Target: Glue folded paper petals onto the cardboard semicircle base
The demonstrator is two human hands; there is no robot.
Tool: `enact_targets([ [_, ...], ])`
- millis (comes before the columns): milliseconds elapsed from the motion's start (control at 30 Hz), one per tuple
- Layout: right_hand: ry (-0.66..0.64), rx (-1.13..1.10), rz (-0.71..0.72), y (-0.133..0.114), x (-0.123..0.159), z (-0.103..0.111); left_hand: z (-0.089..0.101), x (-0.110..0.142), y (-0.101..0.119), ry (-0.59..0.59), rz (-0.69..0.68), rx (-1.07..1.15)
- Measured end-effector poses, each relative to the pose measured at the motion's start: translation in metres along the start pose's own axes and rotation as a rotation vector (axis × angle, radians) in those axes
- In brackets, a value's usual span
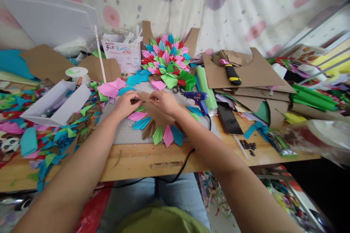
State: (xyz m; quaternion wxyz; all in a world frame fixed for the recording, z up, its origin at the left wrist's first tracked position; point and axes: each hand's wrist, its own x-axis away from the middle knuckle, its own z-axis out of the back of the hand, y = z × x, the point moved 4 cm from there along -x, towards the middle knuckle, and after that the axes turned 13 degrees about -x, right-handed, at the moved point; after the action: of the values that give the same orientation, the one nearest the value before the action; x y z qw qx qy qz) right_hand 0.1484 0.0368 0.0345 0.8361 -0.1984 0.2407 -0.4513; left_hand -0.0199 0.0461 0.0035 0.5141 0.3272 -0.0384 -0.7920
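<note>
Over the far part of a brown cardboard piece (161,115), my left hand (126,105) has its fingers pinched together on a small dark brown piece (135,100) that looks like paper. Facing it, my right hand (164,102) is closed at the fingertips; whatever they pinch is too small to make out. Pleated paper petals fan out from the cardboard's near edge, among them a blue petal (141,123), a brown petal (149,129), a green petal (158,135) and a pink petal (168,136). The cardboard lies on a greyish translucent mat (120,136).
A blue glue gun (197,97) stands right of my right hand, its black cord crossing the table edge. Beyond are a phone (229,118), a yellow-black cutter (232,74) and stacked cardboard (243,71). A colourful petal-covered piece (166,56) stands behind; paper scraps and a white box (56,103) lie left.
</note>
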Motion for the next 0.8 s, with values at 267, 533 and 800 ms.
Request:
enact_targets([
  [267, 0.518, 0.161, -0.164, 0.056, 0.075, 0.123, 0.007, 0.000, -0.013, 0.135, 0.155, -0.009],
  [533, 0.251, 0.342, -0.400, 0.121, 0.099, 0.094, 0.005, 0.002, -0.017, 0.183, 0.189, -0.006],
  [800, 0.376, 0.165, -0.459, 0.096, 0.092, 0.106, -0.001, 0.003, -0.020, 0.128, 0.210, 0.052],
])
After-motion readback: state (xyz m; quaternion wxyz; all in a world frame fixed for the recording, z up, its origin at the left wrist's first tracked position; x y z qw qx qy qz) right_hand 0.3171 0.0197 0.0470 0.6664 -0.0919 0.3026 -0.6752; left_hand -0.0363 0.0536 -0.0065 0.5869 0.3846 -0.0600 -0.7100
